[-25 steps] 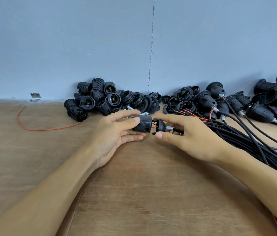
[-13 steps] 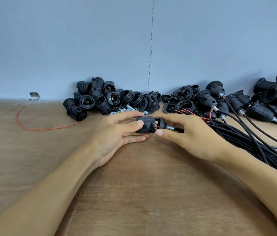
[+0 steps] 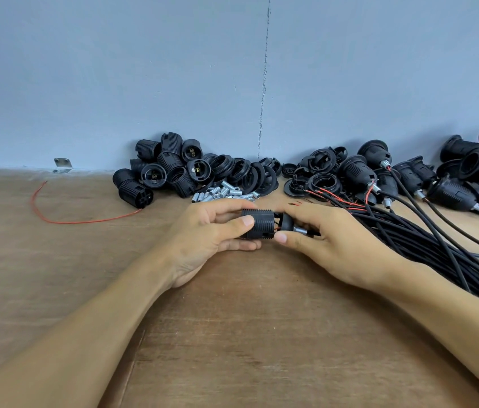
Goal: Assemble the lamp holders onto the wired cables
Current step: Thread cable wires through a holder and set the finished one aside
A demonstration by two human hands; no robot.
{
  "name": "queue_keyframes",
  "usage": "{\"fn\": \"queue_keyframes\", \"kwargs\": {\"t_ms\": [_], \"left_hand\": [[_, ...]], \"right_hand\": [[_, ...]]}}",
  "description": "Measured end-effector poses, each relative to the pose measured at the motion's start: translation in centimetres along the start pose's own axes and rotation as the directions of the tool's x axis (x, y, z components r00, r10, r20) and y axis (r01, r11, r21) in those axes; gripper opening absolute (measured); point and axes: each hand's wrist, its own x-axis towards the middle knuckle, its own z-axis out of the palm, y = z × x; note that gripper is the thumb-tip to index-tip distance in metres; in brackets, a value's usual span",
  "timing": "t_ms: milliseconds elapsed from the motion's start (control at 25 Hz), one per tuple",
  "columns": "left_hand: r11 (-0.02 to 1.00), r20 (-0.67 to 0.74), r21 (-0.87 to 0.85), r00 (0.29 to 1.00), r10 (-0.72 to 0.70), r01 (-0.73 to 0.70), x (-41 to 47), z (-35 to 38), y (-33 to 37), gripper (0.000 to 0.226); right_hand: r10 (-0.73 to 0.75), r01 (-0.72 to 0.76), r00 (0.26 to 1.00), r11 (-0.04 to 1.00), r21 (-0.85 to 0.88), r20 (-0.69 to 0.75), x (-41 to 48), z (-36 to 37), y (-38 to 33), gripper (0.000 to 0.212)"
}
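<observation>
Lamp holder [image 3: 259, 223] sits level over the middle of the desk [image 3: 232, 334], its ribbed body gripped between thumb and fingers of the left hand [image 3: 203, 240]. At its 3 o'clock, the right hand [image 3: 335, 242] pinches the cap [image 3: 286, 222], a narrow gap between them. Spare holders [image 3: 167, 169] lie piled at 11 o'clock, and a cable bundle [image 3: 438, 254] lies at 4 o'clock.

A blue-grey wall [image 3: 114, 69] is rising behind the wooden table [image 3: 232, 334], a thin crack [image 3: 263, 83] is running down it, and a metal bracket [image 3: 62, 165] is sitting at its foot.
</observation>
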Motion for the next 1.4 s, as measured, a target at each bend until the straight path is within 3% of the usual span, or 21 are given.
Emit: {"fn": "queue_keyframes", "kwargs": {"t_ms": [240, 360, 640, 960, 1400], "left_hand": [[0.999, 0.049, -0.029, 0.998, -0.035, 0.037, 0.0, -0.3, 0.2, 0.042], [0.999, 0.025, -0.041, 0.999, -0.024, 0.025, 0.1, -0.3, 0.0, 0.031], [0.999, -0.053, -0.037, 0.999, 0.003, -0.005, 0.4, 0.1, -0.3, 0.025], [0.999, 0.019, 0.028, 0.999, -0.025, 0.025, 0.2, -0.4, 0.0, 0.046], [0.99, 0.008, 0.144, 1.0, -0.01, 0.008, 0.2, 0.1, 0.0, 0.028]], "right_hand": [[0.046, -0.047, 0.999, 0.998, 0.053, 0.022, 0.0, -0.1, 0.2, 0.034], [0.032, -0.03, 0.999, 0.997, 0.073, -0.035, 0.0, 0.3, 0.4, 0.041], [-0.008, -0.011, 0.988, 0.992, -0.123, -0.156, 0.0, 1.1, 0.0, 0.052], [-0.067, 0.034, 0.979, 0.985, -0.171, -0.191, -0.3, 1.2, 0.4, 0.054], [-0.131, 0.12, 0.988, 0.984, -0.13, -0.081, -0.2, 1.1, 0.8, 0.052]]}}
